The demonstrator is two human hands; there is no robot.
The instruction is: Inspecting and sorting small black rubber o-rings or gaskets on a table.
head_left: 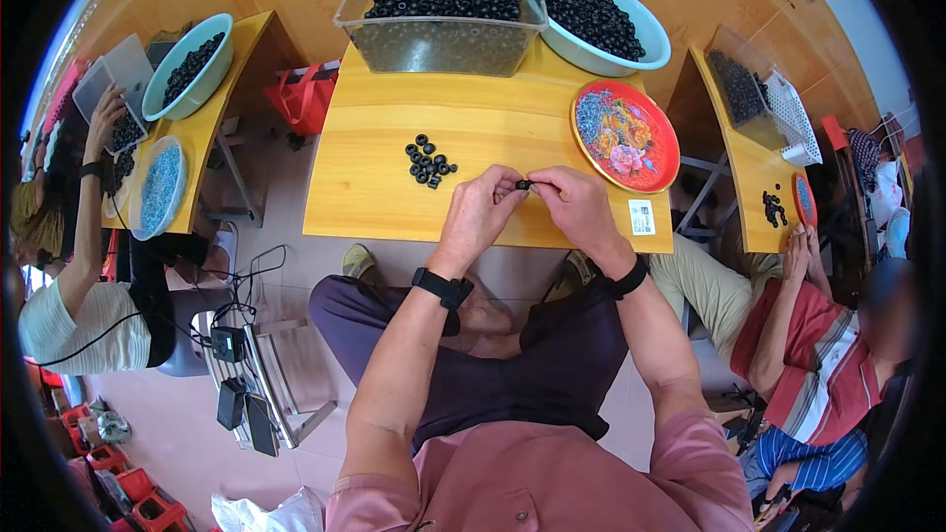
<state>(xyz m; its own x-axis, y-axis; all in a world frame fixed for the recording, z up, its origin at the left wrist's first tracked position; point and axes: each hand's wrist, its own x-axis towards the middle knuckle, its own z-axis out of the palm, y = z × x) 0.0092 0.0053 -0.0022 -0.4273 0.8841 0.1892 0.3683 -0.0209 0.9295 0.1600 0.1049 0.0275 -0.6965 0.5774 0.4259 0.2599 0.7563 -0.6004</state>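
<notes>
My left hand and my right hand meet over the front part of the wooden table. Between the fingertips of both is a small black round part; the fingers cover much of it. To the left of my hands lies a loose group of small black ring-shaped parts. On the right, a red round tray with a flower pattern carries a heap of tiny bluish-silver pieces, too small to name.
At the table's back stand a clear plastic bin and a pale blue basin, both full of black parts. A white label sits at the front right. People work at side tables left and right. A metal stool holds cabled devices.
</notes>
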